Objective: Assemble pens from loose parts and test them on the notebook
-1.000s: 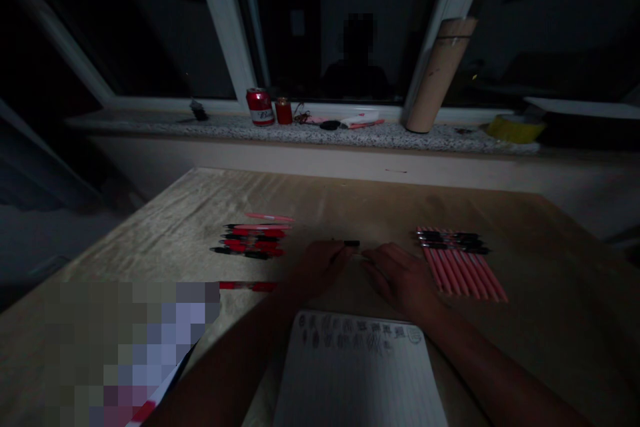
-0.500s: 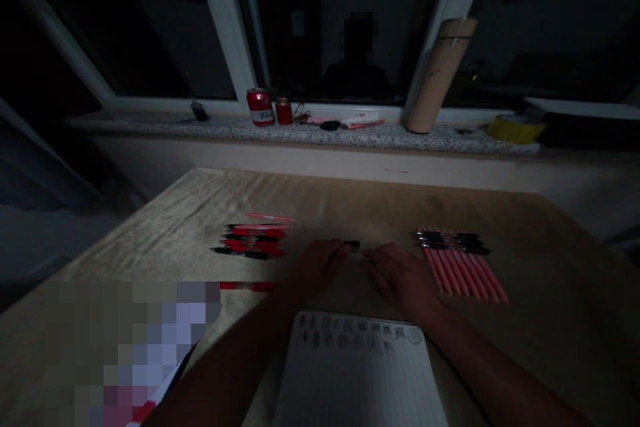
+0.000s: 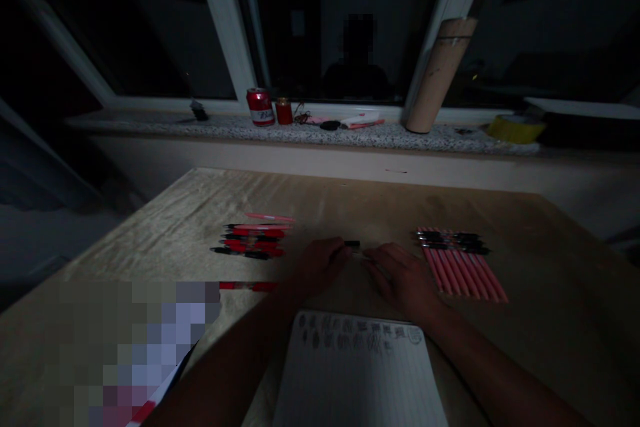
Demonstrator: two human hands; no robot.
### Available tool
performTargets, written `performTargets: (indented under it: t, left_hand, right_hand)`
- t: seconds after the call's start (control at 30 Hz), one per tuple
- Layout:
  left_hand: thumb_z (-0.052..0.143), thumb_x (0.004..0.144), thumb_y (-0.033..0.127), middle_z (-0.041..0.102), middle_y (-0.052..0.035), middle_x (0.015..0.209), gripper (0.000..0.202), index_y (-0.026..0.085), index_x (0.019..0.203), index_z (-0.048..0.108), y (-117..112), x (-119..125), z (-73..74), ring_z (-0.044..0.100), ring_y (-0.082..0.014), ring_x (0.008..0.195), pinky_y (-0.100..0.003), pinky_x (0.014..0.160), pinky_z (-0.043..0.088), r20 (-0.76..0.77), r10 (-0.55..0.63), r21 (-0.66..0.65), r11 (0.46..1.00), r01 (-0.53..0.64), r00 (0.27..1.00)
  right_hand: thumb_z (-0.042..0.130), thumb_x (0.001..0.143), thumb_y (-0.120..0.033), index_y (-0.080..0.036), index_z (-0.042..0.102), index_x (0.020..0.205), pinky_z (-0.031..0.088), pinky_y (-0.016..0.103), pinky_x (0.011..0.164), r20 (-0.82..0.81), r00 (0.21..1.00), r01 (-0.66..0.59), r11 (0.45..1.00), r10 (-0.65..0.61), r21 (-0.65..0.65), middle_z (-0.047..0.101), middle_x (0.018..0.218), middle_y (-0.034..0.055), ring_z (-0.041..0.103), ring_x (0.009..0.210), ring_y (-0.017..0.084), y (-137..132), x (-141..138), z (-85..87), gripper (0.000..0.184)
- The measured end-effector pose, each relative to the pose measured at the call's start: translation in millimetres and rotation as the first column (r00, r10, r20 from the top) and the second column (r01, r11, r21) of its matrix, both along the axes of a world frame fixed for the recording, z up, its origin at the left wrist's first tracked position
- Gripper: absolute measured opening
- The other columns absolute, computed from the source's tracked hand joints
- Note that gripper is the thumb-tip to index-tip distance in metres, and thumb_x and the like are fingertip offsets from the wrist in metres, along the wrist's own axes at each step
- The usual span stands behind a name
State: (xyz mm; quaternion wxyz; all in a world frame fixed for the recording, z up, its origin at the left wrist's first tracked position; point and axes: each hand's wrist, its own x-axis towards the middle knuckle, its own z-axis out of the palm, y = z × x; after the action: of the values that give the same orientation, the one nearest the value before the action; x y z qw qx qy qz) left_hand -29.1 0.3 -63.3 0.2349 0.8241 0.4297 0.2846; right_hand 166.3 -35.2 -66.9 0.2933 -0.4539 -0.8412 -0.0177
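Observation:
In the middle of the table my left hand (image 3: 323, 263) is closed, its fingertips pinched together. A short black piece (image 3: 352, 243), which looks like part of a pen, sticks out to the right from those fingers. My right hand (image 3: 397, 273) faces it with bent fingers, thumb and forefinger closed near a thin pale sliver between the hands. What the right fingers hold is too dark and small to make out. Just below the hands lies a lined notebook (image 3: 360, 380) with rows of dark scribbles along its top.
Red, black and pink pens (image 3: 253, 240) lie piled at left, with a red pen (image 3: 245, 286) nearer me. Pink pens (image 3: 467, 273), black ones across their tops, are lined up at right. On the sill (image 3: 225, 127) stand a red can (image 3: 261, 107), a tall tube (image 3: 441, 77) and yellow tape (image 3: 515, 129).
Both hands stay almost in place; my left fingers shift very slightly around the black piece. The pens and notebook have not moved.

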Motion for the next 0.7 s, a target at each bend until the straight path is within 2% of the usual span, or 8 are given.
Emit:
performTargets:
  t: [0.17, 0.33, 0.5, 0.7]
  left_hand:
    - [0.030, 0.091, 0.041, 0.051, 0.0008, 0.057, 0.046, 0.014, 0.063, 0.054, 1.9, 1.9, -1.2, 0.047, -0.0107, 0.056, -0.023, 0.054, 0.030, 0.024, 0.022, -0.036, 0.999, -0.021, 0.999]
    - [0.032, 0.090, 0.044, 0.049, 0.0019, 0.054, 0.047, 0.013, 0.062, 0.055, 4.5, 0.5, -3.9, 0.046, -0.0101, 0.054, -0.023, 0.053, 0.029, 0.051, 0.042, -0.109, 0.993, -0.036, 0.998]
    - [0.041, 0.087, 0.042, 0.048, 0.0039, 0.060, 0.034, 0.015, 0.071, 0.052, 2.6, -1.8, -1.5, 0.045, -0.0092, 0.057, -0.021, 0.054, 0.029, 0.089, 0.007, -0.076, 0.997, 0.000, 0.996]
    - [0.033, 0.090, 0.040, 0.049, 0.0023, 0.057, 0.041, 0.014, 0.065, 0.052, 5.0, -2.3, -7.0, 0.047, -0.0105, 0.057, -0.023, 0.056, 0.030, 0.097, 0.073, -0.054, 0.996, -0.068, 0.993]
  right_hand:
    - [0.045, 0.090, -0.028, -0.017, 0.062, 0.101, 0.046, 0.030, 0.070, -0.005, 1.000, -0.007, 1.000, 0.008, 0.022, 0.064, 0.084, 0.0079, 0.057, 0.079, 0.019, -0.5, -1.8, 0.8, 0.023]
    - [0.046, 0.089, -0.027, -0.017, 0.062, 0.100, 0.046, 0.030, 0.069, -0.003, 1.000, -0.013, 1.000, 0.013, 0.026, 0.064, 0.084, 0.0074, 0.058, 0.080, 0.018, -0.4, -0.4, -0.5, 0.022]
    - [0.048, 0.088, -0.027, -0.016, 0.062, 0.101, 0.046, 0.030, 0.070, -0.015, 1.000, -0.004, 1.000, 0.004, 0.025, 0.063, 0.085, 0.0071, 0.058, 0.080, 0.019, 0.6, 1.7, -2.8, 0.021]
    - [0.048, 0.088, -0.027, -0.017, 0.061, 0.100, 0.046, 0.030, 0.071, -0.027, 1.000, -0.001, 1.000, 0.001, 0.006, 0.063, 0.086, 0.0071, 0.058, 0.081, 0.019, -0.1, 1.2, -1.8, 0.020]
